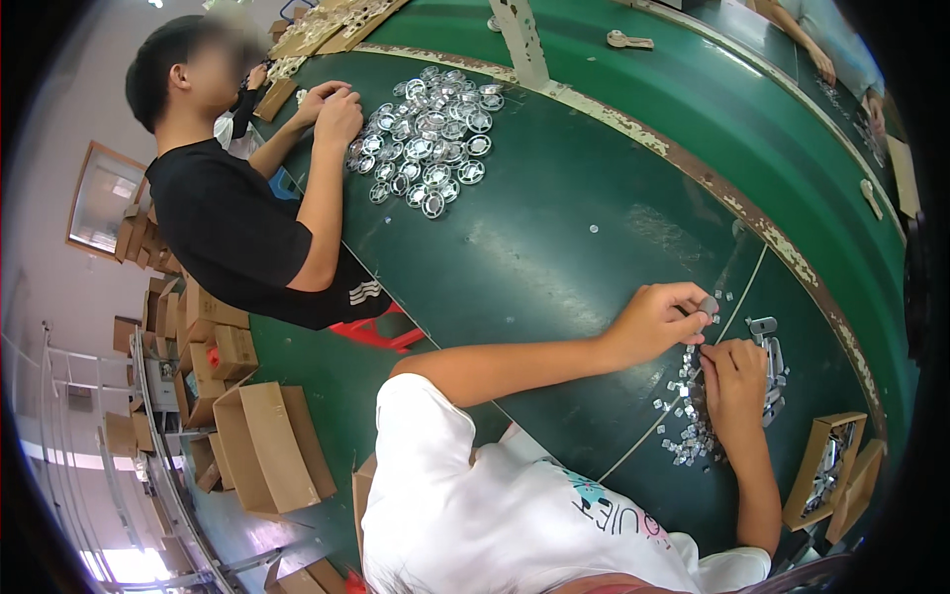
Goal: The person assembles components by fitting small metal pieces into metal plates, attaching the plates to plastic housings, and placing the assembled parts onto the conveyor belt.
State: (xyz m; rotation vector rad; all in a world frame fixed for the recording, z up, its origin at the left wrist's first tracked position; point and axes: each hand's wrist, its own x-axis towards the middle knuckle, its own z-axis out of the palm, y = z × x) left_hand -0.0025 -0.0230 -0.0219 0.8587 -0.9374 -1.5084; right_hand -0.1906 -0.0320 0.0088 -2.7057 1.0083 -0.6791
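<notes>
My left hand point(658, 322) pinches a small grey rounded piece point(709, 305) between thumb and fingers, above the green table point(554, 252). Just below it, my right hand point(736, 381) has its fingers bent together near the tabletop; whatever they hold, if anything, is hidden. Many small shiny square pieces point(693, 436) lie scattered beside the right hand, with a few more by the left fingertips. On the far side of the right hand rest several elongated silver metal parts point(763, 325), partly covered by that hand.
An open cardboard box point(826, 470) of metal parts stands at the right. A heap of round silver wheel-shaped parts point(430, 139) lies before a co-worker point(233, 208) at the left. Beyond the table's worn edge runs a green belt point(683, 89). Cartons point(272, 445) stand on the floor.
</notes>
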